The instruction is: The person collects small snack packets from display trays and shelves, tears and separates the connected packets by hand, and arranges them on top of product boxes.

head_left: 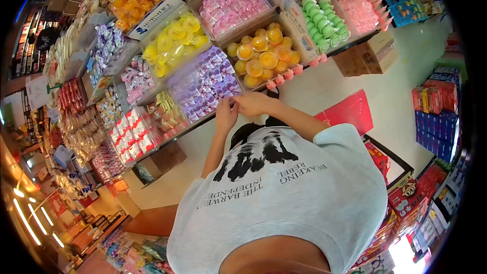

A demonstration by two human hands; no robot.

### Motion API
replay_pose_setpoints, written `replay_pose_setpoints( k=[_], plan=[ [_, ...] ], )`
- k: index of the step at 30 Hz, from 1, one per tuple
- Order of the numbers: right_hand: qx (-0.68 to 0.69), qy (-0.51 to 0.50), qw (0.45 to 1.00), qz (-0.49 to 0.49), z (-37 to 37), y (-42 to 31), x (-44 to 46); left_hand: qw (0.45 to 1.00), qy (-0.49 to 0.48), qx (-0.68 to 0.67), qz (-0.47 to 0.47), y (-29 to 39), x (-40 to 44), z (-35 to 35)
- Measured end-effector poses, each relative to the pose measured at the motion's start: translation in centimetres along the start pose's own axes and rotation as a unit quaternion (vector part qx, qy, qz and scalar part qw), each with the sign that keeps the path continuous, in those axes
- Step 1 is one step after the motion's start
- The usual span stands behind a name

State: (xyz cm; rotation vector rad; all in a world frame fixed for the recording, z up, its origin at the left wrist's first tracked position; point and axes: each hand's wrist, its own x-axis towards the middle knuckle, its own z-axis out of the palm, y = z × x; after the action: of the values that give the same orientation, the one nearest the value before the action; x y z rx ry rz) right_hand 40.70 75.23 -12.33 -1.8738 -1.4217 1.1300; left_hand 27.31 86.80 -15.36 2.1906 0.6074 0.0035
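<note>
My left hand (226,115) and my right hand (254,103) meet at the front edge of the display, fingertips close together. The fingers of both are closed in a pinch, and anything between them is too small to make out. Just beyond them lies a bin of small purple packets (203,81). To its right, round orange-yellow cups (266,56) fill another bin, with pink figures (288,73) along its front rim. Yellow wrapped pieces (175,38) sit behind the purple packets, and gold-green packets (170,111) are at their left.
Red-and-white packets (133,134) fill the display's left end. Green stacked cups (322,23) and pink pieces (359,12) are at the right. Cardboard boxes (366,57) stand on the floor beneath. A red panel (350,110) is by my right elbow, and blue boxes (436,132) are stacked farther right.
</note>
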Motion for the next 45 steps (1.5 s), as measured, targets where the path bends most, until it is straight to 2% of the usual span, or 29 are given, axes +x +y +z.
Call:
replay_pose_setpoints(
  k=[2, 6, 12, 13, 14, 16, 18, 21, 22, 24, 26, 28, 30, 31, 32, 33, 35, 36, 38, 40, 42, 44, 45],
  plan=[
    [0.017, 0.023, 0.999, 0.014, 0.5, 1.4, 2.2, 0.986, 0.046, 0.151, 0.046, 0.1, 1.5, -1.3],
    [0.063, 0.124, 0.990, 0.018, 0.7, 1.8, 5.5, 0.986, 0.013, 0.161, 0.027, -0.1, 4.2, -4.0],
    [0.146, 0.241, 0.955, 0.089, 1.6, 0.7, 9.6, 0.978, -0.016, 0.205, 0.046, -2.4, 7.2, -6.9],
    [0.171, 0.306, 0.934, 0.072, 2.4, 0.7, 10.5, 0.976, -0.007, 0.208, 0.067, -3.1, 8.0, -7.2],
    [0.180, 0.319, 0.927, 0.081, 3.1, 0.5, 11.5, 0.973, -0.001, 0.211, 0.092, -3.7, 8.7, -7.5],
    [0.314, 0.284, 0.891, 0.165, 3.3, 0.0, 13.2, 0.968, -0.012, 0.221, 0.118, -4.3, 10.1, -8.1],
    [0.294, 0.354, 0.875, 0.149, 4.5, -0.1, 14.6, 0.957, 0.011, 0.239, 0.165, -5.1, 11.8, -8.6],
    [0.410, 0.387, 0.814, 0.140, 4.6, -1.4, 14.5, 0.948, -0.015, 0.220, 0.228, -6.7, 14.6, -8.7],
    [0.409, 0.401, 0.806, 0.149, 4.9, -1.4, 14.8, 0.944, -0.021, 0.212, 0.250, -7.8, 15.4, -8.6],
    [0.534, 0.329, 0.758, 0.179, 5.0, -0.9, 15.4, 0.946, -0.045, 0.199, 0.252, -8.8, 16.5, -8.2],
    [0.551, 0.343, 0.739, 0.179, 5.8, -1.1, 15.9, 0.950, -0.051, 0.219, 0.215, -8.6, 16.2, -8.3],
    [0.619, 0.369, 0.672, 0.169, 5.4, -2.5, 15.4, 0.947, -0.047, 0.227, 0.221, -8.7, 15.4, -8.1],
    [0.638, 0.360, 0.658, 0.173, 5.8, -3.2, 15.0, 0.938, -0.037, 0.247, 0.240, -8.7, 15.0, -8.5],
    [0.671, 0.355, 0.630, 0.164, 6.3, -3.1, 15.1, 0.937, -0.041, 0.243, 0.248, -8.3, 14.7, -8.8],
    [0.703, 0.348, 0.601, 0.152, 6.9, -2.9, 15.1, 0.947, -0.043, 0.239, 0.211, -8.1, 14.3, -9.3],
    [0.701, 0.358, 0.598, 0.151, 7.2, -3.3, 14.9, 0.955, -0.044, 0.236, 0.175, -7.8, 13.8, -9.9],
    [0.763, 0.364, 0.520, 0.121, 7.8, -4.1, 14.4, 0.953, -0.030, 0.226, 0.198, -7.6, 13.3, -10.9],
    [0.762, 0.374, 0.517, 0.115, 8.1, -4.3, 14.2, 0.953, -0.013, 0.218, 0.210, -7.6, 13.1, -11.5],
    [0.793, 0.370, 0.475, 0.097, 8.6, -4.6, 13.4, 0.945, -0.002, 0.207, 0.254, -7.7, 12.7, -11.8],
    [0.789, 0.393, 0.465, 0.081, 9.4, -4.6, 12.7, 0.973, -0.108, -0.018, 0.205, -7.6, 12.4, -11.7],
    [0.728, 0.416, 0.529, 0.130, 10.3, -4.6, 11.3, 0.964, -0.117, -0.064, 0.229, -7.4, 11.3, -11.1],
    [0.702, 0.451, 0.530, 0.151, 11.1, -5.1, 9.3, 0.965, -0.173, -0.144, 0.132, -7.5, 10.0, -10.1],
    [0.698, 0.453, 0.528, 0.170, 11.7, -5.2, 8.0, 0.963, -0.177, -0.147, 0.141, -7.7, 9.3, -9.2]
  ],
)
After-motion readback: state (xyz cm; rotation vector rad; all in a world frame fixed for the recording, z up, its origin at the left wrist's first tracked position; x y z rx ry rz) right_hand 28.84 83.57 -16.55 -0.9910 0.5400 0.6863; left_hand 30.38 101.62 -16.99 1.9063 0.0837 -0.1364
